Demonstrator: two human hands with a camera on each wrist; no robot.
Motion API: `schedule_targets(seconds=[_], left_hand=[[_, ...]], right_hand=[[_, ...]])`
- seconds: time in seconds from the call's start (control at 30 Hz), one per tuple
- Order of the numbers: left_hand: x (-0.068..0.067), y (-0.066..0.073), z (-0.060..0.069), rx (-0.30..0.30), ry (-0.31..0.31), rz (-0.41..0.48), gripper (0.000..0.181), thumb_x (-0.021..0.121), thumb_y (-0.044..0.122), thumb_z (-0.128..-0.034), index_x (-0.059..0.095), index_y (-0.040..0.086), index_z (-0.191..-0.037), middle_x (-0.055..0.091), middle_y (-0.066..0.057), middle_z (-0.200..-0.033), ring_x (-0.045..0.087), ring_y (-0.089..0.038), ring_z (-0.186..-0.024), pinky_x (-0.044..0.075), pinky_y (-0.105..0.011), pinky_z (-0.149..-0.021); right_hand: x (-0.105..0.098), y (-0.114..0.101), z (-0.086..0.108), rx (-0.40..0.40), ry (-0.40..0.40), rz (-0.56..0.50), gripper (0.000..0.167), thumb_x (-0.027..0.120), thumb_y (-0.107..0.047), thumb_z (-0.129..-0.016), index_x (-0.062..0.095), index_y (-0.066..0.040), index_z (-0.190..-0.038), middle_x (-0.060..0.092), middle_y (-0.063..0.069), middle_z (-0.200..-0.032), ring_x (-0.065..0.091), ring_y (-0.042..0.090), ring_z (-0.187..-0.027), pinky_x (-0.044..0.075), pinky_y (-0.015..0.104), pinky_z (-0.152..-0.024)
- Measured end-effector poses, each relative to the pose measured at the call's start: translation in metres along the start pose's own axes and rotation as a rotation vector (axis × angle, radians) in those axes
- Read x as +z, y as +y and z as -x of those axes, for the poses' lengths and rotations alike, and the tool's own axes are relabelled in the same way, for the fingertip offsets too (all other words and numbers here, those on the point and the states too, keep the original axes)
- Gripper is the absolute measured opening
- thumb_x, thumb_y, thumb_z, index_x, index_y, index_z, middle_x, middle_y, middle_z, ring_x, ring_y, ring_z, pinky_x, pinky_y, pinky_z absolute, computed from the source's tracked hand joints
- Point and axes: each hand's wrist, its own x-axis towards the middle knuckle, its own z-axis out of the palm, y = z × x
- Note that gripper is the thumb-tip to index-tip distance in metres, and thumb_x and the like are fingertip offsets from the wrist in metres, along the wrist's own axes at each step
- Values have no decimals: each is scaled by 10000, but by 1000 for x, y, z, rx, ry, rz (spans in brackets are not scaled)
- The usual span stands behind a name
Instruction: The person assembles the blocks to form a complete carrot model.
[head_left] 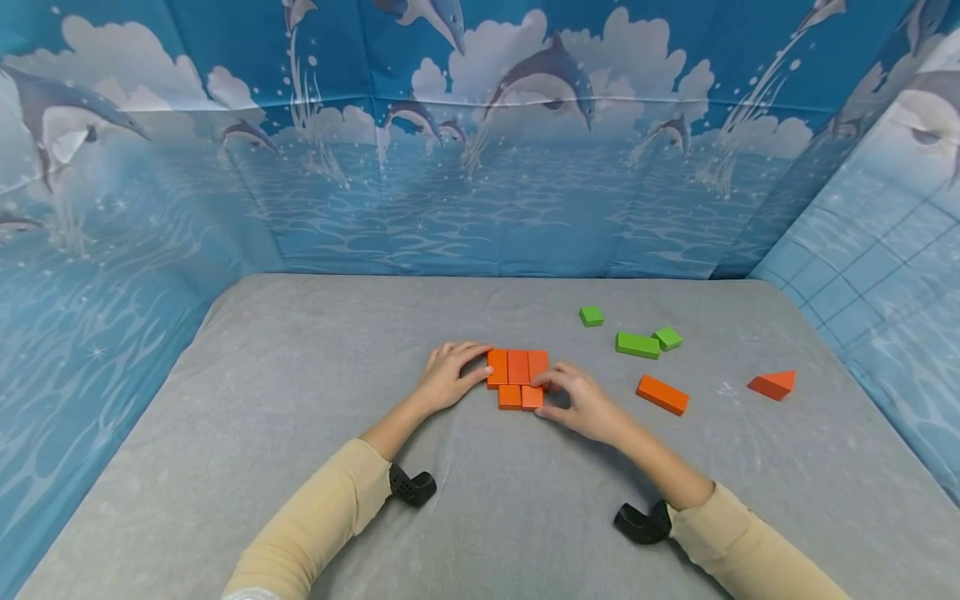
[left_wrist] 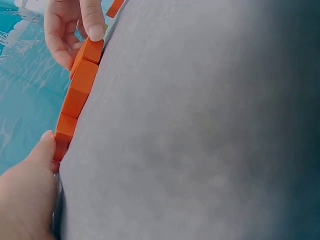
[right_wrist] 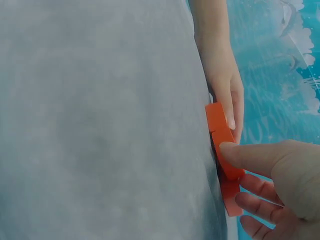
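Note:
Several flat orange blocks lie fitted together on the grey table, a row of upright oblong blocks (head_left: 518, 367) with two smaller blocks below. My left hand (head_left: 444, 377) rests at the row's left end, thumb and index fingertip touching the end block (head_left: 497, 368). With thumb and index finger, my right hand (head_left: 588, 407) pinches the lower right small block (head_left: 532, 397). The left wrist view shows the orange blocks (left_wrist: 80, 87) edge-on between both hands. Close up in the right wrist view, my right thumb lies against an orange block (right_wrist: 227, 162).
Right of the group lie a loose orange oblong block (head_left: 662, 395) and an orange triangular block (head_left: 774, 384). Farther back are a long green block (head_left: 637, 346) and two small green blocks (head_left: 591, 317). A dolphin-print curtain (head_left: 480, 192) borders the table.

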Motion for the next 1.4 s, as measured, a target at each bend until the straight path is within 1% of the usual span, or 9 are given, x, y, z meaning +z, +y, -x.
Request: schedule_targets(seconds=[0.27, 0.53, 0.83, 1.0, 1.1, 1.2, 1.3, 1.4], left_hand=[[-1, 0, 0, 6, 0, 0, 435, 538, 320, -921, 511, 139, -1316, 506, -59, -1312, 420, -258, -1161, 235, -463, -1002], [1, -1, -1, -5, -8, -15, 440, 534, 335, -922, 508, 150, -1320, 501, -50, -1318, 413, -253, -1172, 238, -454, -1002], [0, 0, 0, -6, -5, -16, 440, 532, 339, -922, 509, 151, -1319, 503, -46, -1318, 415, -251, -1173, 238, -451, -1002], [1, 0, 0, -2, 1, -16, 438, 529, 342, -923, 508, 156, -1320, 504, -42, -1317, 416, -253, -1169, 241, -459, -998], [1, -1, -1, -2, 0, -17, 440, 529, 345, -923, 507, 159, -1321, 502, -41, -1320, 415, -252, -1172, 238, -460, -1002], [1, -2, -1, -2, -4, -16, 440, 529, 345, -923, 506, 160, -1322, 501, -41, -1321, 416, -250, -1171, 235, -455, -1006], [1, -2, -1, -1, -4, -13, 439, 529, 344, -923, 506, 162, -1322, 502, -40, -1320, 417, -248, -1168, 235, -452, -1005], [2, -2, -1, -4, -3, -11, 437, 529, 345, -923, 508, 163, -1320, 503, -38, -1318, 415, -244, -1171, 236, -450, -1005]], right_hand=[[3, 0, -1, 0, 7, -3, 331, 739, -113, -767, 633, -53, -1075, 542, 35, -977, 517, 184, -873, 452, 368, -761], [5, 1, 0, -3, 8, 11, 307, 730, -83, -772, 630, -44, -1059, 540, 42, -982, 527, 179, -875, 462, 363, -772], [6, 0, 0, -10, 31, 27, 308, 743, -86, -756, 633, -45, -1041, 545, 44, -981, 535, 178, -865, 470, 357, -768], [5, 0, 0, -29, 40, 6, 321, 745, -84, -754, 624, -49, -1049, 551, 48, -992, 530, 180, -857, 468, 349, -755], [0, 0, 1, -45, 71, -40, 335, 748, -62, -746, 615, -41, -1052, 559, 68, -996, 518, 204, -839, 457, 354, -722], [-9, 0, 4, -42, 132, -61, 352, 751, -36, -735, 614, -25, -1059, 568, 100, -981, 509, 230, -808, 441, 361, -667], [-22, 2, 12, 4, 198, -23, 369, 750, -37, -734, 615, -27, -1078, 572, 122, -956, 511, 239, -791, 432, 367, -641], [-35, 9, 23, 76, 254, 18, 365, 742, -38, -743, 617, -28, -1086, 570, 135, -944, 504, 237, -790, 422, 358, -643]])
